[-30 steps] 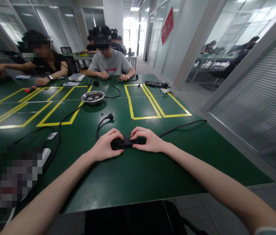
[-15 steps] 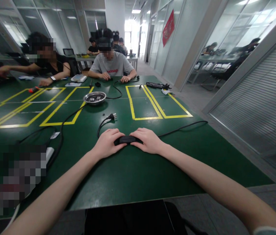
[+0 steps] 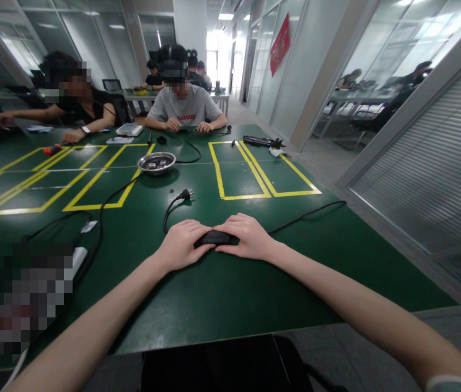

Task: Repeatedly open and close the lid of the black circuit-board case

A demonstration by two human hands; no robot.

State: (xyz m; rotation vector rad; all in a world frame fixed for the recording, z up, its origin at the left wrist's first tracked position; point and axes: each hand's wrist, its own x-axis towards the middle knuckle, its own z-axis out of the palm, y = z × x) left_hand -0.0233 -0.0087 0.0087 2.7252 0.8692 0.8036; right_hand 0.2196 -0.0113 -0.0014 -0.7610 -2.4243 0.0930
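Note:
Both my hands hold a black power adapter (image 3: 216,238) just above or on the green table; I cannot tell whether it touches the top. My left hand (image 3: 184,244) is closed on its left end, thumb in front and fingers behind. Its right end is in my right hand (image 3: 246,237), gripped the same way. The fingers hide both ends of the adapter. A black cord with a plug (image 3: 186,195) curves out behind my left hand, its pins pointing right. From my right hand a thin black cable (image 3: 307,215) runs toward the table's right edge.
Yellow tape (image 3: 246,196) marks rectangles on the green table (image 3: 295,294). A metal bowl (image 3: 157,171) with small metal parts stands beyond the plug. A folded black tripod (image 3: 260,141) lies far right. Another person (image 3: 183,103) sits opposite, hands on a dark object. A blurred-out white-edged item lies left.
My left hand has shifted slightly right along the adapter, and the fingers of both hands are now closer together. The adapter has moved a little right and down in view.

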